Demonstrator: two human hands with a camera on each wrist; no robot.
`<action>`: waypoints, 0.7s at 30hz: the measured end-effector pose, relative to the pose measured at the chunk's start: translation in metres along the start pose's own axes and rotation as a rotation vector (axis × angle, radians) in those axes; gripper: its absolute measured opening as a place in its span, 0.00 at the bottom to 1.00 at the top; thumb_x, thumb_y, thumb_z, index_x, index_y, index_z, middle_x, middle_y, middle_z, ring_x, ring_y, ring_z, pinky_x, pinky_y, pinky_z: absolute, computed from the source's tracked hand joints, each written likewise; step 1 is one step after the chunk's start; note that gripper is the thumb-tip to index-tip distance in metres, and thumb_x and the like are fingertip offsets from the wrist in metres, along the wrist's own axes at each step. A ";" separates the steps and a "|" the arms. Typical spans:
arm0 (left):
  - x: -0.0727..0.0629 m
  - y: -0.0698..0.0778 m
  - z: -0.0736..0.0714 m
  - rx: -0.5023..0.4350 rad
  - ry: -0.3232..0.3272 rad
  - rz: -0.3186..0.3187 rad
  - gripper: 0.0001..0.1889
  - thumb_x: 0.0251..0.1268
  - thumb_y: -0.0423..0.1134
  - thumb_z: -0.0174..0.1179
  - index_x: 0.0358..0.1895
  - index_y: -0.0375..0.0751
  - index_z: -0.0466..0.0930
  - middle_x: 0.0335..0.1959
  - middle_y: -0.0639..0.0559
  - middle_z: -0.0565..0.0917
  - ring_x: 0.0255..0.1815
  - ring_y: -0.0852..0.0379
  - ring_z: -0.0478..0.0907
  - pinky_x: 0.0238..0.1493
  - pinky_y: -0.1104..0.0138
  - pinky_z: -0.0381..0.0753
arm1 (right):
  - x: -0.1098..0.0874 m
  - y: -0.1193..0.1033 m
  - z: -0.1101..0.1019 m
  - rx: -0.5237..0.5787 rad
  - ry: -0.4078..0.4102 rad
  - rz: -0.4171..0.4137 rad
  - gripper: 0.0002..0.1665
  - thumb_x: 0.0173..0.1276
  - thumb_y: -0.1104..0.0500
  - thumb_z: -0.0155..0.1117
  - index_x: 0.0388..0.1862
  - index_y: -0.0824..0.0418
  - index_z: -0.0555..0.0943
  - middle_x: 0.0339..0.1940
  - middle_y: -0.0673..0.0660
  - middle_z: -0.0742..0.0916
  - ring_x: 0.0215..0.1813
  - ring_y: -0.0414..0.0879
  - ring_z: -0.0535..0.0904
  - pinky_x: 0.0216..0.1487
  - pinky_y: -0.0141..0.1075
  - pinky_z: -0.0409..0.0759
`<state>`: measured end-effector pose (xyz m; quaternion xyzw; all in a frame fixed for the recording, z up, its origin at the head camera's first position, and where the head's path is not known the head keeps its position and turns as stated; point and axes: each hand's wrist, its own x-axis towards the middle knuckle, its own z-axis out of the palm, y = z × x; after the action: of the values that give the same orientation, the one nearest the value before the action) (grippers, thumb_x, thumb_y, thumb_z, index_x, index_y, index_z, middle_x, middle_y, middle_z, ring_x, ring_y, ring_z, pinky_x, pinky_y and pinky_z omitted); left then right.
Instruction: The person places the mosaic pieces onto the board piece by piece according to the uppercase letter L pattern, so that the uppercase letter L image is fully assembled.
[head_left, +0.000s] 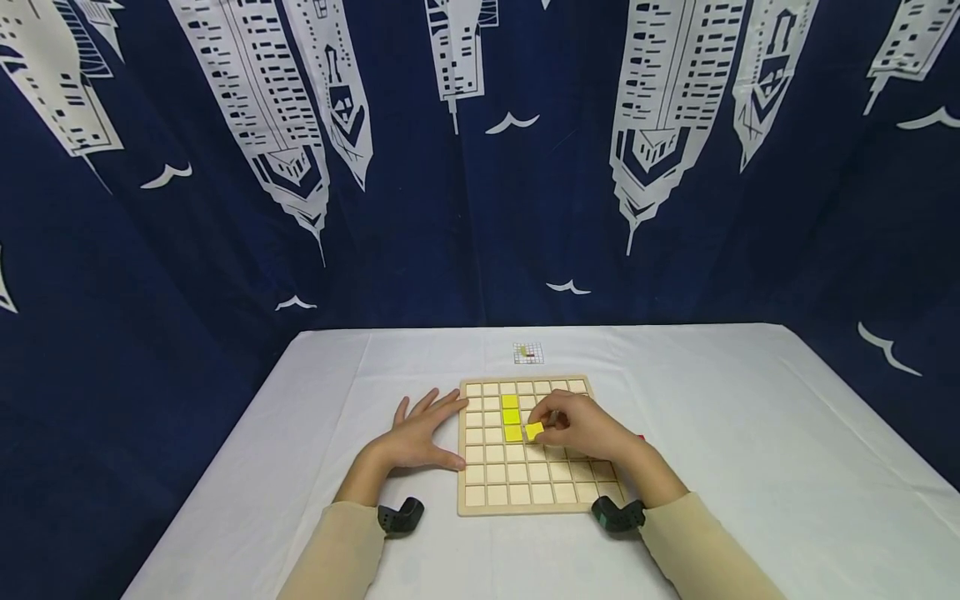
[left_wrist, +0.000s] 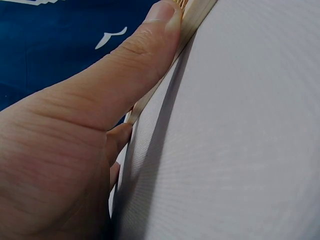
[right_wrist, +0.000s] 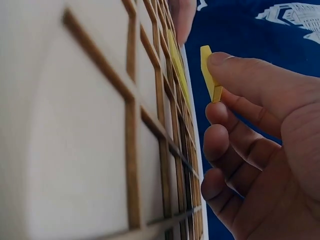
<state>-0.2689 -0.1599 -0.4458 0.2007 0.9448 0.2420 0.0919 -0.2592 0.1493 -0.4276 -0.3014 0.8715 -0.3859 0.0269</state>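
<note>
A square wooden grid board (head_left: 497, 495) lies on the white table. Three yellow tiles (head_left: 511, 416) fill a short column of its cells, left of the middle. Between thumb and fingertips my right hand (head_left: 581, 423) pinches another yellow tile (head_left: 533, 431), just right of the lowest one. In the right wrist view this held tile (right_wrist: 210, 75) shows tilted, its edge raised off the grid. My left hand (head_left: 416, 437) rests at the board's left edge, fingers spread; its thumb (left_wrist: 145, 50) touches the wooden rim in the left wrist view.
Behind the board lies a small printed grid picture (head_left: 528, 353) with coloured cells. A bit of something red (head_left: 641, 437) peeks out beside my right wrist, mostly hidden. A dark blue curtain (head_left: 465, 208) with white buildings and birds hangs behind the table (head_left: 375, 375).
</note>
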 end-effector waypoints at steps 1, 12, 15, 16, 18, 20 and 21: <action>0.000 0.000 0.000 0.002 0.001 0.001 0.56 0.41 0.62 0.76 0.78 0.59 0.59 0.83 0.54 0.52 0.85 0.43 0.38 0.78 0.36 0.24 | 0.000 -0.001 0.002 0.005 -0.002 -0.002 0.14 0.62 0.60 0.74 0.46 0.60 0.84 0.37 0.55 0.84 0.32 0.38 0.72 0.34 0.26 0.74; 0.000 -0.001 0.000 -0.007 0.001 0.005 0.56 0.40 0.62 0.77 0.78 0.58 0.60 0.83 0.54 0.53 0.85 0.43 0.38 0.78 0.36 0.24 | 0.003 -0.010 0.020 -0.043 -0.013 -0.022 0.12 0.60 0.58 0.76 0.41 0.55 0.84 0.35 0.52 0.82 0.32 0.39 0.72 0.33 0.25 0.72; 0.000 -0.001 0.001 -0.004 0.002 0.005 0.56 0.40 0.62 0.77 0.78 0.58 0.60 0.83 0.54 0.53 0.85 0.43 0.39 0.78 0.35 0.25 | 0.004 -0.011 0.022 -0.062 -0.004 -0.042 0.12 0.59 0.57 0.77 0.40 0.55 0.84 0.34 0.52 0.83 0.33 0.41 0.74 0.34 0.26 0.74; 0.000 -0.001 0.001 -0.003 0.001 0.005 0.56 0.40 0.62 0.77 0.78 0.58 0.60 0.83 0.54 0.53 0.85 0.43 0.39 0.78 0.35 0.25 | 0.004 -0.012 0.023 -0.068 -0.002 -0.042 0.12 0.59 0.57 0.77 0.40 0.55 0.84 0.34 0.51 0.83 0.34 0.42 0.75 0.35 0.26 0.75; 0.000 -0.001 0.001 -0.003 0.002 0.005 0.56 0.40 0.62 0.77 0.78 0.58 0.60 0.83 0.54 0.53 0.85 0.43 0.39 0.78 0.35 0.25 | 0.004 -0.013 0.024 -0.080 0.001 -0.042 0.12 0.58 0.57 0.77 0.40 0.54 0.84 0.34 0.50 0.83 0.35 0.43 0.76 0.36 0.26 0.75; 0.000 -0.001 0.000 0.002 0.000 0.005 0.55 0.41 0.62 0.77 0.78 0.58 0.60 0.83 0.54 0.53 0.85 0.43 0.39 0.78 0.35 0.25 | 0.004 -0.014 0.026 -0.091 0.004 -0.040 0.12 0.58 0.56 0.77 0.40 0.54 0.84 0.33 0.49 0.83 0.35 0.43 0.76 0.37 0.26 0.75; 0.000 -0.001 0.000 0.004 0.000 0.005 0.55 0.41 0.62 0.77 0.78 0.58 0.60 0.83 0.54 0.53 0.85 0.43 0.38 0.78 0.35 0.25 | 0.004 -0.015 0.026 -0.095 0.005 -0.041 0.12 0.58 0.56 0.77 0.39 0.54 0.84 0.33 0.49 0.83 0.35 0.43 0.76 0.37 0.26 0.75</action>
<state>-0.2689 -0.1603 -0.4464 0.2033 0.9448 0.2403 0.0909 -0.2481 0.1224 -0.4348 -0.3192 0.8826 -0.3452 0.0022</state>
